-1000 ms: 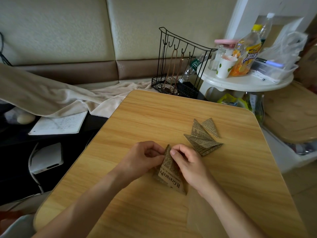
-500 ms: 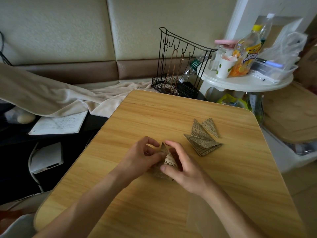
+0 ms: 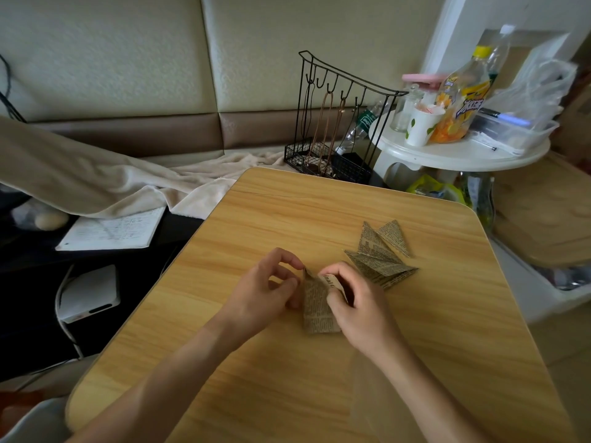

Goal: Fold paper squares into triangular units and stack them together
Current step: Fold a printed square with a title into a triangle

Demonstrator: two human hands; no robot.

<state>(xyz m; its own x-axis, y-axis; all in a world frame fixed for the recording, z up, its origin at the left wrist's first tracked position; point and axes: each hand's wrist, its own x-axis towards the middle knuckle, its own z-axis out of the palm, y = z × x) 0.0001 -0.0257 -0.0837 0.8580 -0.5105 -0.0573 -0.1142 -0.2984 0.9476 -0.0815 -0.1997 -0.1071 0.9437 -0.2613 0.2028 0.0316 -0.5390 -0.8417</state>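
Right now two bare arms reach in from the bottom over the wooden table (image 3: pixel 319 378). Between the hands lies a piece of newspaper-print paper (image 3: pixel 316 310), partly folded, with its bottom edge flat on the table and its top lifted a little. The left hand (image 3: pixel 265 290) has curled fingers and pinches the top left corner of the paper between thumb and first finger. The right hand (image 3: pixel 358 302) is curled too, and its thumb and fingers hold the right side of the paper, where a flap with bigger letters bends over.

Just past the right hand, a bit to the right, sits a small pile of folded paper triangles (image 3: pixel 380 254). They overlap each other and their points stick out in different ways. The pile is near the right hand but I cannot tell if it touches it.

Farther off, past the far edge of the table, stands a black wire rack (image 3: pixel 339 123) with hooks. To the right of it is a round white side table (image 3: pixel 460 155) with a paper cup (image 3: pixel 419 129) and an orange drink bottle (image 3: pixel 460 100) on it. Far off to the left of the left hand, a cream blanket (image 3: pixel 96 177) lies over a bench, and a notebook (image 3: pixel 112 230) lies below it.
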